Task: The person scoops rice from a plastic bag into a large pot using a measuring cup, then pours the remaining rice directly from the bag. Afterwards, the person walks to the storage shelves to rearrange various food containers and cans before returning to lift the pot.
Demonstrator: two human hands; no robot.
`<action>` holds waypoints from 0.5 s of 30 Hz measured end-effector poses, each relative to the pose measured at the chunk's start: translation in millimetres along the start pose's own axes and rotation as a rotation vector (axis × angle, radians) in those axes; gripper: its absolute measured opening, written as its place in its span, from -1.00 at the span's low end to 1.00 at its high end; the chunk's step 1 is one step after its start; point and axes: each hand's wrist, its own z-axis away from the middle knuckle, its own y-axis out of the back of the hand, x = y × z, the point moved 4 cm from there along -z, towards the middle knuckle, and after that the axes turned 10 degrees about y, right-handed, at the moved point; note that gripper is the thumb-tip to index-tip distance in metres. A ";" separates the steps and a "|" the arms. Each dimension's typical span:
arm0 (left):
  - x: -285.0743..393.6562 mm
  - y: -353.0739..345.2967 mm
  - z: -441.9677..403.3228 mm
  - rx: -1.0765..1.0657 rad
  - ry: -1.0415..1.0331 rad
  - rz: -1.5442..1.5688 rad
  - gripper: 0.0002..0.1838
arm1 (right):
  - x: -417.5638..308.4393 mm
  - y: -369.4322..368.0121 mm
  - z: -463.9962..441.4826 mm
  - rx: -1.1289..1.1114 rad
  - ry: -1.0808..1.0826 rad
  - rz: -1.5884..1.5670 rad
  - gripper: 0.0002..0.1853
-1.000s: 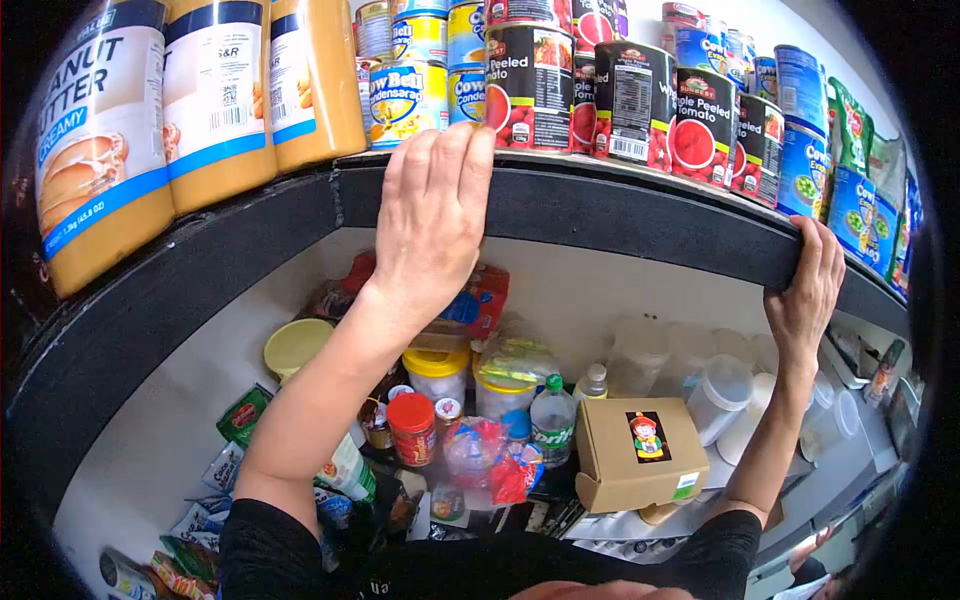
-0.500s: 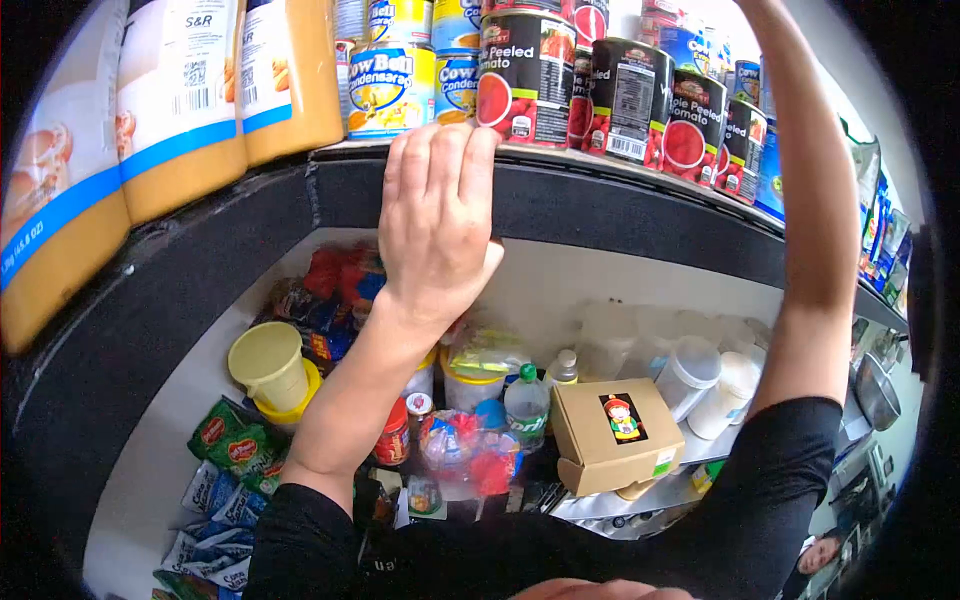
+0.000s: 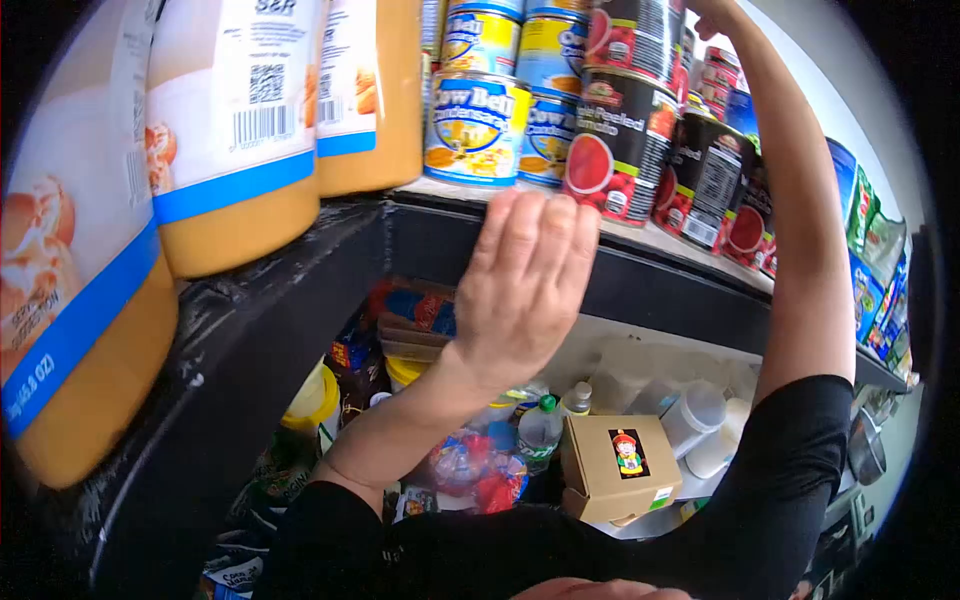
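My left hand [image 3: 530, 280] grips the black shelf edge [image 3: 680, 300], its fingers together and hooked over the top. Just above its fingertips stand a Cow Bell condensada can [image 3: 475, 130] and a whole peeled tomato can [image 3: 618, 145], with another tomato can [image 3: 637, 35] stacked on the latter. At the top of the view my right hand [image 3: 715, 18] reaches over the cans further back, partly cut off by the frame. Its fingers point down, and I cannot make out whether they hold anything. More tomato cans [image 3: 705, 180] line the shelf below my right forearm.
Large orange-bottomed S&R jugs [image 3: 235, 150] stand on the shelf at left. Beneath the shelf are a cardboard box [image 3: 620, 465], a green-capped bottle [image 3: 540, 435], clear containers [image 3: 695, 420] and bagged goods [image 3: 480, 465]. Packets [image 3: 870, 260] fill the far right.
The view has turned up and leftward, so the shelf and cans appear lower and further right. My left hand remains at the shelf edge. Part of my right hand has come into view.
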 end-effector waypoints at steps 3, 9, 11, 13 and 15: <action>-1.1 -2.7 1.1 0.007 0.007 0.026 -0.41 | 0.1 -5.8 -4.5 -0.006 -0.002 0.009 -0.36; 1.1 -1.8 0.8 -0.008 0.020 0.019 -0.42 | 3.1 -5.0 -5.0 -0.003 -0.005 0.022 -0.36; 0.6 -1.8 0.7 -0.006 0.022 0.016 -0.42 | 1.4 -6.5 -6.0 -0.005 -0.002 0.025 -0.36; 0.2 -1.7 0.9 0.004 0.016 0.021 -0.42 | -0.2 -7.3 -6.4 -0.004 -0.001 0.027 -0.36; 0.1 -0.1 0.4 -0.017 0.012 -0.007 -0.52 | -1.5 -9.2 -9.0 -0.004 0.002 0.031 -0.36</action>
